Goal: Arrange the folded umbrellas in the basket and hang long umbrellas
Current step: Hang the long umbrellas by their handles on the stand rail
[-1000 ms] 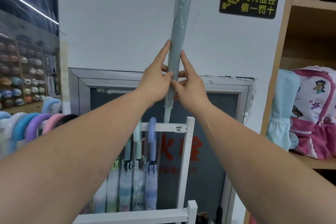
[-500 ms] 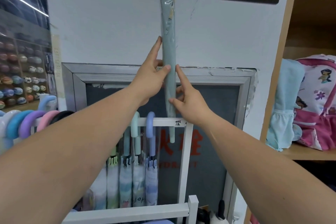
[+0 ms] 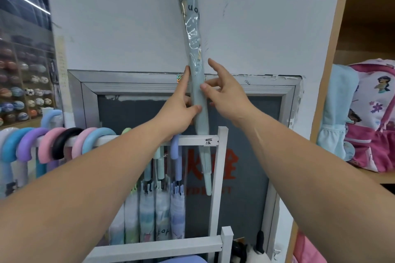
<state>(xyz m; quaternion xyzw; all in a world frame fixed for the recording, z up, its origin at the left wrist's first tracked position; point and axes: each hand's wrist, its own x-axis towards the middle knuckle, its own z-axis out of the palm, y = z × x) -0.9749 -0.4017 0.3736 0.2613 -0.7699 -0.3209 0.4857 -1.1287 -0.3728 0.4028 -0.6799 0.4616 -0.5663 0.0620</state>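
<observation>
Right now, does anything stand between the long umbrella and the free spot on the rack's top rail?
Nothing visible does. The long umbrella, held by the left hand and right hand, already reaches below the top rail, in the gap between the blue-handled umbrella and the right post. Its handle is out of frame.

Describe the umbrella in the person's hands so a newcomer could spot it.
Start at the white rack. At its right end a plastic-wrapped pale blue umbrella is held tip down, crossing the top rail. Unlike the hanging umbrellas, it rises high up the wall.
</observation>
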